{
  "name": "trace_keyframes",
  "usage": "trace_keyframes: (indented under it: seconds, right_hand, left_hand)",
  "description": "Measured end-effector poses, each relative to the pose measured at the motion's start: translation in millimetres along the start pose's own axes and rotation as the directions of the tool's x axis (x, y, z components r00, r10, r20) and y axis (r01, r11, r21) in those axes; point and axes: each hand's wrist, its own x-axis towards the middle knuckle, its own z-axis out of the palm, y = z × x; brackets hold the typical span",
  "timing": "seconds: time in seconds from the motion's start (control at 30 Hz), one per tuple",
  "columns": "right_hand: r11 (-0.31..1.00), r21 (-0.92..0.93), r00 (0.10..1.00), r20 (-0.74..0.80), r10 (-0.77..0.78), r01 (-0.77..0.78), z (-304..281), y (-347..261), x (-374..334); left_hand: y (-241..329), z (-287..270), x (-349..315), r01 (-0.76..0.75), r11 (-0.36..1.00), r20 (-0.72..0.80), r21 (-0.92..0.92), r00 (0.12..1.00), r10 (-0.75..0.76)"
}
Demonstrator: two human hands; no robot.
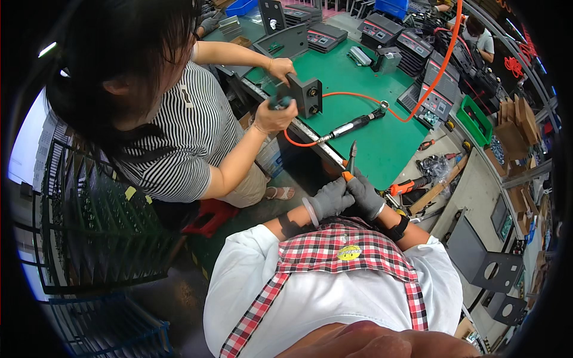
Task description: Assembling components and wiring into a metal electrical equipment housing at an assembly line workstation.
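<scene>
My right hand (365, 195), in a grey glove, is closed around a pair of pliers (353, 156) with orange on the handle. Their dark jaws point up, away from me, over the near edge of the green-topped table (382, 156). Close against it, my left hand (330, 199), also gloved in grey, has its fingers curled; whether anything is inside them is hidden. Beyond the pliers an air ratchet wrench (352, 126) lies on the table, joined to an orange hose (352, 94).
To my left a co-worker in a striped shirt holds a grey metal box (309, 98) and a blurred dark tool. Dark housings (382, 30) stand stacked at the back. A green bin (476, 121), an orange-handled tool (408, 186) and sheet-metal brackets (498, 271) lie rightward.
</scene>
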Motion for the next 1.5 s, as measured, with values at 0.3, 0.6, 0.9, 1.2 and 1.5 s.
trace_keyframes:
  seconds: [0.3, 0.6, 0.9, 1.2, 1.5]
  right_hand:
    - [0.999, -0.045, 1.000, -0.021, -0.023, 0.022, -12.6, 17.7, -3.1]
    - [1.000, -0.001, 0.999, -0.031, 0.019, -0.019, -28.2, 13.8, -5.6]
    - [1.000, -0.011, 1.000, -0.025, -0.005, 0.005, -38.0, 15.3, -3.2]
    - [0.999, -0.015, 0.999, 0.002, 0.032, -0.032, -46.7, 24.7, -0.3]
    - [0.989, -0.124, 0.992, -0.094, -0.089, 0.077, -46.9, 33.6, 2.8]
  left_hand:
    - [-3.3, 7.9, 12.2, 0.012, 1.000, 0.073, 0.008, 0.997, -0.013]
    - [-1.1, 19.7, 27.1, -0.048, 0.999, 0.038, 0.021, 0.998, 0.047]
    - [0.5, 24.2, 35.2, -0.074, 0.996, 0.024, 0.047, 0.997, 0.073]
    - [2.4, 28.5, 40.6, -0.009, 0.998, 0.055, 0.063, 0.998, 0.006]
    - [-17.0, 36.7, 41.2, -0.186, 0.974, 0.015, 0.129, 0.982, 0.186]
